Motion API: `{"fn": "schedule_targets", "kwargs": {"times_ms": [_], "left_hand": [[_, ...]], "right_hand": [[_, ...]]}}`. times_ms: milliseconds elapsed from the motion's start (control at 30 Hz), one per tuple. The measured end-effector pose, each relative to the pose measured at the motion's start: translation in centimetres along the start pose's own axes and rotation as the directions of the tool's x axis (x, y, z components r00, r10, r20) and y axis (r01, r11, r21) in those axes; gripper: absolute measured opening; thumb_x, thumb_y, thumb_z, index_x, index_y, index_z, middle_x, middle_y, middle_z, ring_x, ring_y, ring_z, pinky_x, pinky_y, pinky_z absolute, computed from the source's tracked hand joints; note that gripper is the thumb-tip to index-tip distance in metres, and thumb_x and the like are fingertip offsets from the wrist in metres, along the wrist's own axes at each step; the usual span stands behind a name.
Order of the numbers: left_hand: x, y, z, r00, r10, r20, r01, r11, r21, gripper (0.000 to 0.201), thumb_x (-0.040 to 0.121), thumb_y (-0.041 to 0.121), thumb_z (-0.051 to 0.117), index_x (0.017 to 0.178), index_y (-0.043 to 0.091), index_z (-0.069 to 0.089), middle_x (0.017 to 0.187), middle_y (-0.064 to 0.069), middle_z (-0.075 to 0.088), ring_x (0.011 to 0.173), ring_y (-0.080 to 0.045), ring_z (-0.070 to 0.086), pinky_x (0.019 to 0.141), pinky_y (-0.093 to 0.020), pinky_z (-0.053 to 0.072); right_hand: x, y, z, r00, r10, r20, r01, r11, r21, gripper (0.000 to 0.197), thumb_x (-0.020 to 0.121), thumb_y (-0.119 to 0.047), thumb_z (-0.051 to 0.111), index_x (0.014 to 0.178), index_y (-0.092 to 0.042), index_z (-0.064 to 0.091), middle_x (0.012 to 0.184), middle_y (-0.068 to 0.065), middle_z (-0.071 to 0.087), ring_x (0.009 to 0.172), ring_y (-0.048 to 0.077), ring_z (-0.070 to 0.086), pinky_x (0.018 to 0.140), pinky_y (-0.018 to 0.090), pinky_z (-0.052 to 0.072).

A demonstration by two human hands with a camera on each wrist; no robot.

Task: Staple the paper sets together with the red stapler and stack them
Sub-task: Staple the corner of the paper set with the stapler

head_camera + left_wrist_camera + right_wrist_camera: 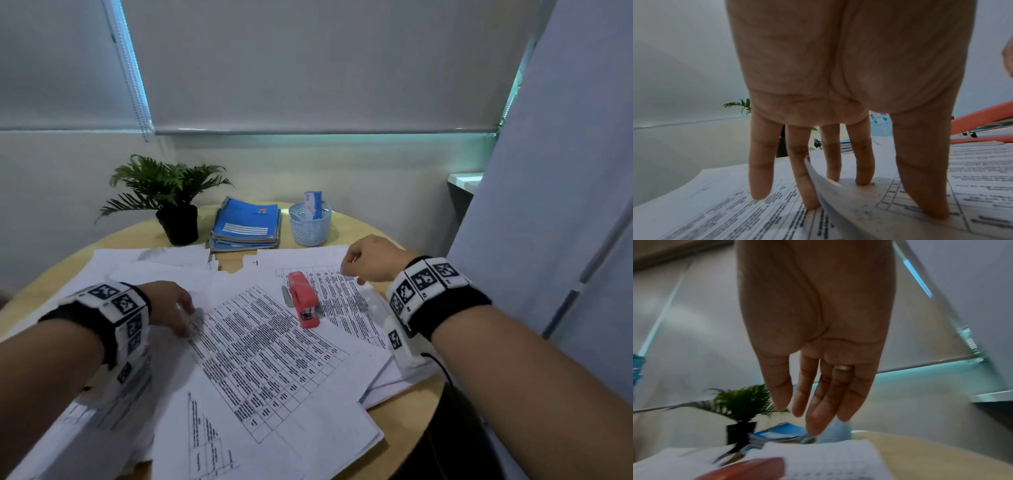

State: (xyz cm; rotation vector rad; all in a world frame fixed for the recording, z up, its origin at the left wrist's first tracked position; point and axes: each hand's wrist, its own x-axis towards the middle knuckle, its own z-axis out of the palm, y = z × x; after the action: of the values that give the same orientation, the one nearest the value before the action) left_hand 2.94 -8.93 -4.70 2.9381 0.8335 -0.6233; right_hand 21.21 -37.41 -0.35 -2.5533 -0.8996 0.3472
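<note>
L hand [838, 78] pressing fingertips [933, 209] flat on printed paper sets [270, 359], fingers straight, one sheet edge curled up btwn them. R hand [816, 321] held above sheets, fingers relaxed, gripping nothing. Red stapler [303, 299] lying on papers btwn both hands, just left of R hand, prob. slightly open. Beyond stapler: blue notebooks [246, 224], potted plant [171, 195], basket [310, 222].

Red stapler [302, 298] lying shut atop printed paper sets [274, 359], which are spread overlapping across the round table's [404, 425] near half.
</note>
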Motion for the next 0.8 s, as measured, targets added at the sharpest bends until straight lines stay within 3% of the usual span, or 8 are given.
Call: {"fn": "schedule_targets", "kwargs": {"times_ms": [133, 267, 400, 500, 567, 667, 733, 800], "left_hand": [[-0.4, 0.0, 0.3, 0.999, 0.044, -0.001, -0.044, 0.999, 0.013, 0.059, 0.080, 0.045, 0.068, 0.131, 0.022, 0.050, 0.136, -0.001, 0.047, 0.124, -0.019, 0.045, 0.099, -0.026, 0.037], [-0.7, 0.2, 0.3, 0.996, 0.083, -0.012, -0.083, 0.996, 0.011, 0.060, 0.082, 0.042, 0.066, 0.133, 0.018, 0.047, 0.135, -0.003, 0.047, 0.123, -0.020, 0.045, 0.098, -0.028, 0.038], [-0.9, -0.2, 0.4, 0.991, 0.130, -0.030, -0.130, 0.991, 0.005, 0.056, 0.083, 0.039, 0.065, 0.132, 0.020, 0.046, 0.133, -0.003, 0.049, 0.119, -0.021, 0.049, 0.095, -0.029, 0.041], [-1.1, -0.6, 0.6, 0.980, 0.196, -0.042, -0.196, 0.980, -0.011, 0.052, 0.087, 0.034, 0.059, 0.135, 0.023, 0.044, 0.136, -0.006, 0.049, 0.116, -0.018, 0.049, 0.089, -0.025, 0.038], [-1.2, -0.6, 0.8, 0.973, 0.224, -0.062, -0.223, 0.974, 0.027, 0.052, 0.090, 0.034, 0.054, 0.139, 0.026, 0.040, 0.147, -0.007, 0.036, 0.127, -0.017, 0.041, 0.099, -0.029, 0.035], [-1.0, -0.7, 1.0, 0.974, 0.226, -0.025, -0.225, 0.973, 0.047, 0.057, 0.093, 0.034, 0.052, 0.145, 0.036, 0.029, 0.157, 0.000, 0.015, 0.143, -0.018, 0.021, 0.114, -0.033, 0.019], [-0.8, -0.8, 1.1, 0.975, 0.220, -0.020, -0.219, 0.975, 0.032, 0.059, 0.092, 0.034, 0.053, 0.145, 0.039, 0.028, 0.157, 0.004, 0.017, 0.142, -0.018, 0.022, 0.115, -0.035, 0.017], [-0.6, -0.9, 1.2, 0.975, 0.220, -0.013, -0.219, 0.975, 0.034, 0.061, 0.090, 0.037, 0.055, 0.145, 0.041, 0.027, 0.156, 0.005, 0.018, 0.142, -0.019, 0.022, 0.116, -0.036, 0.016]], "right_hand": [[1.6, -4.8, 3.4, 0.988, -0.015, 0.155, 0.034, 0.992, -0.122, 0.025, 0.088, -0.027, 0.064, 0.106, -0.010, 0.067, 0.099, 0.003, 0.067, 0.096, 0.019, 0.066, 0.079, 0.029, 0.051], [3.4, -6.7, 6.6, 0.992, 0.034, 0.124, 0.005, 0.952, -0.305, 0.045, 0.086, -0.035, 0.062, 0.119, -0.005, 0.051, 0.118, 0.010, 0.059, 0.106, 0.025, 0.057, 0.084, 0.034, 0.047], [4.6, -7.2, 9.1, 0.980, 0.150, 0.133, -0.113, 0.961, -0.252, 0.058, 0.088, -0.038, 0.059, 0.126, -0.002, 0.033, 0.113, 0.011, 0.056, 0.106, 0.027, 0.058, 0.072, 0.033, 0.043], [4.8, -7.9, 10.2, 0.992, 0.081, 0.097, -0.049, 0.956, -0.289, 0.049, 0.096, -0.034, 0.045, 0.127, 0.002, 0.033, 0.100, 0.009, 0.056, 0.096, 0.028, 0.060, 0.071, 0.034, 0.043], [4.5, -8.8, 10.3, 0.987, 0.034, 0.158, 0.010, 0.963, -0.269, 0.040, 0.097, -0.030, 0.045, 0.124, -0.003, 0.032, 0.094, 0.007, 0.057, 0.087, 0.026, 0.057, 0.073, 0.034, 0.042], [4.2, -10.4, 10.6, 0.979, -0.003, 0.202, 0.054, 0.968, -0.244, 0.032, 0.097, -0.026, 0.044, 0.123, -0.012, 0.032, 0.074, 0.002, 0.051, 0.067, 0.019, 0.051, 0.063, 0.032, 0.039], [4.3, -11.3, 11.2, 0.974, -0.027, 0.223, 0.086, 0.962, -0.259, 0.033, 0.098, -0.024, 0.043, 0.126, -0.014, 0.032, 0.075, 0.003, 0.052, 0.065, 0.018, 0.049, 0.060, 0.031, 0.038], [4.7, -12.1, 11.9, 0.961, -0.065, 0.269, 0.149, 0.940, -0.306, 0.042, 0.097, -0.020, 0.043, 0.135, -0.012, 0.028, 0.091, 0.010, 0.058, 0.077, 0.024, 0.054, 0.068, 0.031, 0.042]]}}
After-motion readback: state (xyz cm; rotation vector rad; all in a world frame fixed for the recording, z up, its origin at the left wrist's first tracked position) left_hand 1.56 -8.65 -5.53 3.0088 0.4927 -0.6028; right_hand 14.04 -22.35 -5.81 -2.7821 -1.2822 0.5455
